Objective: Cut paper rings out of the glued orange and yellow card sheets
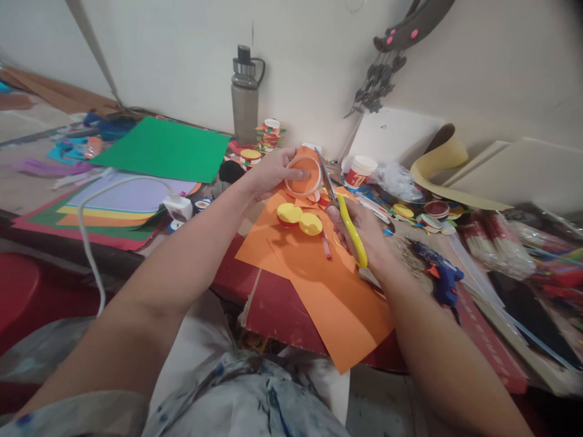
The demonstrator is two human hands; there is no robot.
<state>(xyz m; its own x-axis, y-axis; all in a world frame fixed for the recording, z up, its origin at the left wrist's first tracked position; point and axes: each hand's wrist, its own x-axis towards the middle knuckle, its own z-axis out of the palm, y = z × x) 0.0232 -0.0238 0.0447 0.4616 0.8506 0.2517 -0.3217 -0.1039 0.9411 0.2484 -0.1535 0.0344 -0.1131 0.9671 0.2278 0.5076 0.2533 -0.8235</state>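
Observation:
My left hand [276, 173] pinches a piece of orange paper [306, 149] together with a white ring [302, 193]. The thumb shows inside the ring, pressed against the paper. In my right hand [359, 224] is a pair of scissors with yellow handles [350, 233], its blades pointing up beside the ring's right edge. Whether the blades touch the paper I cannot tell. Below the hands lie two yellow-topped discs [300, 220], side by side on a large orange sheet [332, 303]. A small pinkish-red pen-like stick [327, 247] is near them.
A grey water bottle [245, 100] stands against the wall. Green card [168, 149] tops a stack of coloured sheets at left, with a white charger [177, 206] and cable. At right are a paper cup [361, 172], a blue glue gun [444, 276] and bagged sticks [496, 243].

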